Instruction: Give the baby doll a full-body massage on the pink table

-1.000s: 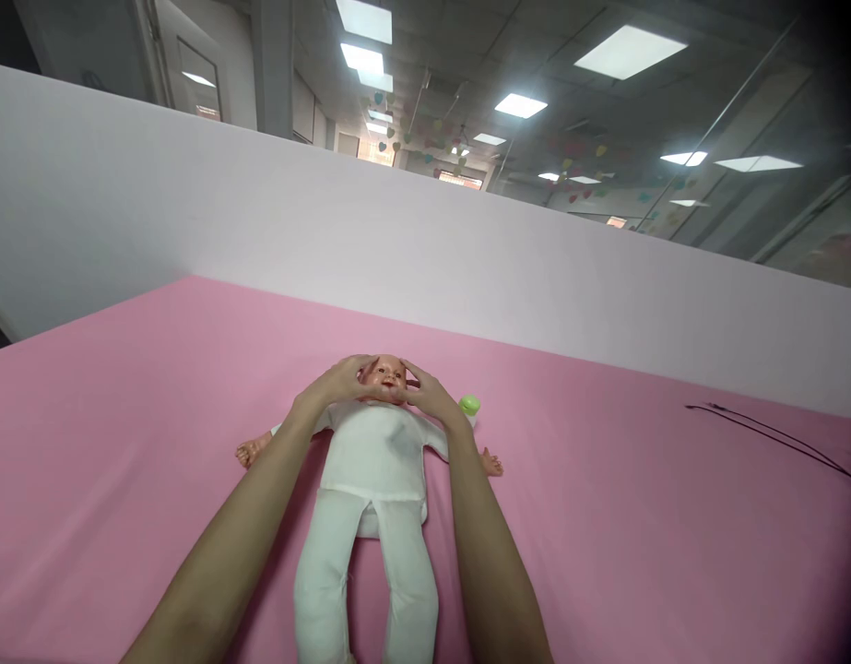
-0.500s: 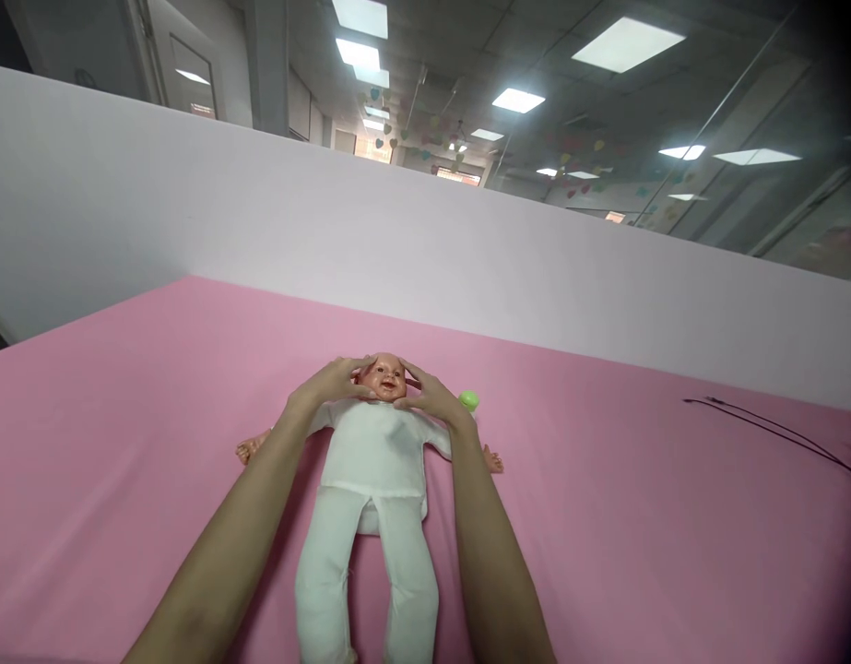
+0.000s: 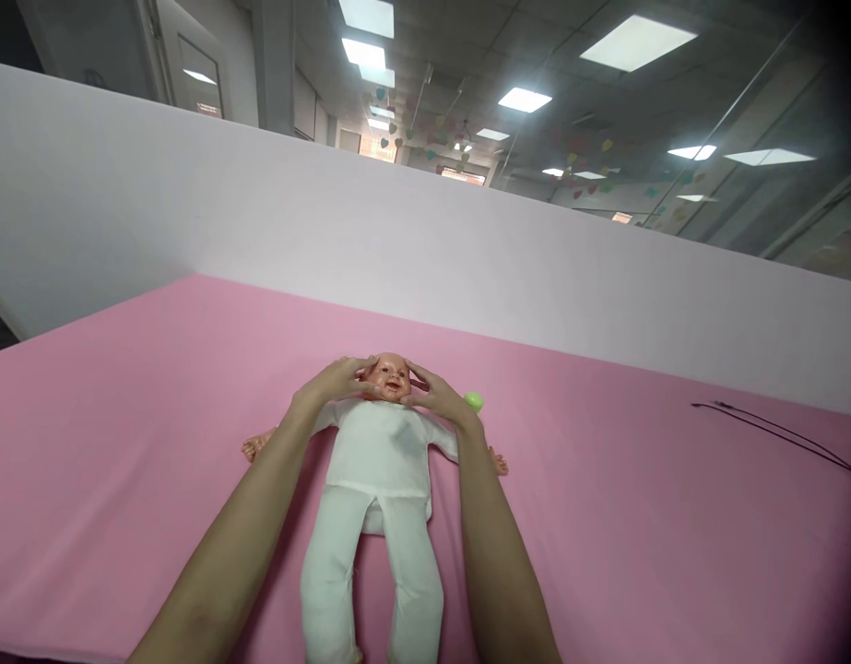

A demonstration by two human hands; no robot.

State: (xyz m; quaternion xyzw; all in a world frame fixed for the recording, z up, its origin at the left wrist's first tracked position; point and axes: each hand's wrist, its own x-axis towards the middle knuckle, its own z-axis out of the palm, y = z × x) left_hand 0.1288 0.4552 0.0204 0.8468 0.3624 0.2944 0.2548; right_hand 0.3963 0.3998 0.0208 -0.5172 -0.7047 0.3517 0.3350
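A baby doll (image 3: 380, 452) in a white top and white trousers lies on its back, arms spread out to both sides. Its head (image 3: 390, 378) is clasped between my two hands. My left hand (image 3: 338, 380) curves round the left side, thumb by the jaw and fingers up by the temple. On the other side, my right hand (image 3: 435, 395) does likewise, thumb near the chin and fingers by the temple. The ends of some fingers are hidden beside the head. Just beyond my right wrist lies a small light-green round object (image 3: 474, 401).
A pink sheet (image 3: 605, 516) covers the surface under the doll. Behind it runs a low white partition (image 3: 431, 249). Thin black cables (image 3: 777, 429) lie at the far right. Beyond the partition are ceiling lights and hanging colourful decorations.
The whole view has shifted slightly, so everything sits a little further right. My hands stay at the doll's head, with no clear movement against it.
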